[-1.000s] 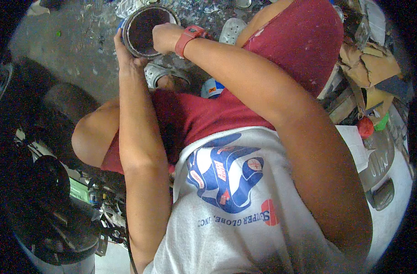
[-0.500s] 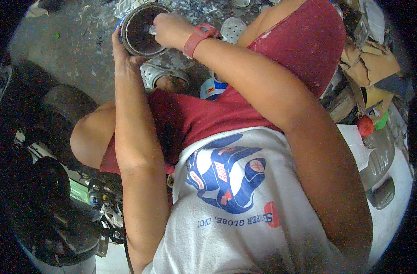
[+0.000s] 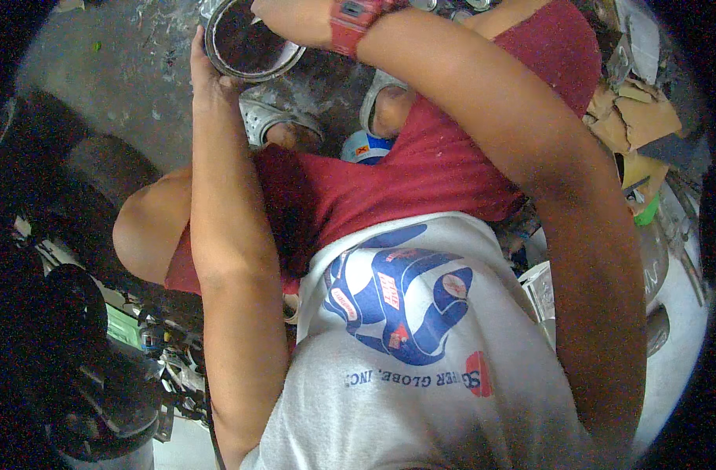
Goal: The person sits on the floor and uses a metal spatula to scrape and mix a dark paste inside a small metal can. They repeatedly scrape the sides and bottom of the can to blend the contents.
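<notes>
At the top edge, a round open metal can (image 3: pixel 252 76) tilts so that its dark inside and whitish-smeared inner wall show. My left hand (image 3: pixel 210 74) grips the can from the left and below, thumb near the lower rim. My right hand (image 3: pixel 291 17) reaches over the can's right rim, its fingers closed and partly cut off by the frame edge. Whatever those fingers hold cannot be made out. A red watch (image 3: pixel 352 22) sits on my right wrist.
Grey clogs (image 3: pixel 264 124) are on my feet on the stained floor (image 3: pixel 134 86). Between my legs stands a blue-and-white container (image 3: pixel 366 147). Torn cardboard (image 3: pixel 636 113) and scraps pile up at the right. Dark bulky objects (image 3: pixel 99 376) stand at the left.
The can has shifted upward in the picture. My right hand has moved up, and the small whitish thing at its fingertips no longer shows clearly. My right foot shows more.
</notes>
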`<state>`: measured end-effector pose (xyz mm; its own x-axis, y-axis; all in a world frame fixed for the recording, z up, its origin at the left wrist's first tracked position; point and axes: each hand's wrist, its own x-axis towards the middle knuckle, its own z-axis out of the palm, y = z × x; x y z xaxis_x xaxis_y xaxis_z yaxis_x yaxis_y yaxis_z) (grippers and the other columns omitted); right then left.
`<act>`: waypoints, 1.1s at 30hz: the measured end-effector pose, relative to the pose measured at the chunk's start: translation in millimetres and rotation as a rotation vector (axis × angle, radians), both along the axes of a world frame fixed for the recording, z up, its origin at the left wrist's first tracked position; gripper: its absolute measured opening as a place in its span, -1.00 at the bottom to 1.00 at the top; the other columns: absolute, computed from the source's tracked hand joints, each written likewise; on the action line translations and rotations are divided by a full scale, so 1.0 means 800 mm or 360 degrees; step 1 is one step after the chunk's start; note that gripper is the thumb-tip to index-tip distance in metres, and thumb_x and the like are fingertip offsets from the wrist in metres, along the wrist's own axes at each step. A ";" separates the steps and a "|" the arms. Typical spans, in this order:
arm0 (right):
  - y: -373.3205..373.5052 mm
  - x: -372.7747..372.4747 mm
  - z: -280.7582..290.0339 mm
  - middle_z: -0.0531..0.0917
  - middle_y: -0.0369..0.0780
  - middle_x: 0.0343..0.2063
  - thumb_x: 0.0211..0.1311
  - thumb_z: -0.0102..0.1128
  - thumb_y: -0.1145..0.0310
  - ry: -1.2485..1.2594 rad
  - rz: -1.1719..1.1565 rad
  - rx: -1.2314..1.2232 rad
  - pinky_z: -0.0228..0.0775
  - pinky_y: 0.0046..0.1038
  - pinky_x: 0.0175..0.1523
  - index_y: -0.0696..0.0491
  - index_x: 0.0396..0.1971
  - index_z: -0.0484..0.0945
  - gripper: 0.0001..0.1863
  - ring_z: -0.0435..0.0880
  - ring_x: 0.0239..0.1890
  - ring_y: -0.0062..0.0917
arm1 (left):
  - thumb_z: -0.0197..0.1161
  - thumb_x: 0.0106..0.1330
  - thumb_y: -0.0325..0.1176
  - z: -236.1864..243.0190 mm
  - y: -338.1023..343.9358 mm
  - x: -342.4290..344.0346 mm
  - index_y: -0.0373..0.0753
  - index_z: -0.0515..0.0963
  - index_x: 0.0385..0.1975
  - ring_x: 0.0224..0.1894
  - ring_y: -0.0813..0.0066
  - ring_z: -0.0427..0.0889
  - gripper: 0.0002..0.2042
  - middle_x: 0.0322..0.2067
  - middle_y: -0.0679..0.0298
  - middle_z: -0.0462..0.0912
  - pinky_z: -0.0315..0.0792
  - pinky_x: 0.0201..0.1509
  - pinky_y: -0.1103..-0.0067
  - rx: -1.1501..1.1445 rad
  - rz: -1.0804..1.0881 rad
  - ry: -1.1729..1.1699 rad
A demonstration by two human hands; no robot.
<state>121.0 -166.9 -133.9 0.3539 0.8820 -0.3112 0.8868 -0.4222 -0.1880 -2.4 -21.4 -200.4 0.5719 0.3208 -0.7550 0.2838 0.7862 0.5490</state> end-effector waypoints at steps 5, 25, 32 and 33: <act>-0.001 -0.029 -0.019 0.90 -0.14 -0.09 0.30 0.42 0.22 -0.0126 -0.0125 0.0029 0.74 0.00 -0.07 -0.05 -0.02 0.91 -0.68 0.90 -0.07 -0.16 | -0.09 0.70 0.17 -0.017 0.004 0.010 -0.24 0.62 0.35 0.30 -0.16 0.71 -0.37 0.28 -0.06 0.72 0.56 0.42 -0.16 -0.0028 0.0037 -0.0007; -0.022 -0.020 -0.014 0.87 0.09 -0.15 0.30 0.26 0.41 0.0440 -0.0444 0.0151 0.79 0.01 0.01 0.12 -0.13 0.89 -0.72 0.91 -0.08 0.00 | -0.03 0.67 0.14 -0.016 0.004 0.007 -0.23 0.69 0.24 0.16 -0.03 0.80 -0.42 0.16 0.04 0.82 0.66 0.29 -0.03 -0.0121 0.0015 0.0003; -0.023 -0.030 -0.026 0.86 0.12 -0.21 0.29 0.27 0.40 0.0606 -0.0511 0.0259 0.76 0.07 0.06 0.15 -0.16 0.86 -0.74 0.89 -0.09 0.10 | -0.06 0.68 0.13 -0.016 -0.001 0.004 -0.22 0.70 0.24 0.17 -0.03 0.80 -0.42 0.16 0.03 0.82 0.66 0.31 -0.01 -0.0033 0.0054 -0.0012; -0.026 -0.016 -0.033 0.85 0.13 -0.22 0.30 0.26 0.40 0.0602 -0.0538 0.0315 0.76 0.06 0.08 0.16 -0.16 0.86 -0.74 0.88 -0.09 0.11 | -0.06 0.69 0.12 -0.011 -0.006 0.007 -0.22 0.70 0.24 0.17 -0.03 0.80 -0.42 0.16 0.03 0.82 0.66 0.31 -0.01 -0.0051 0.0023 0.0034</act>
<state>108.2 -187.8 -160.3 0.5234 0.7931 -0.3115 0.5630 -0.5963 -0.5723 3.0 -26.5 -209.3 0.5512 0.3046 -0.7768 0.2835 0.8072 0.5177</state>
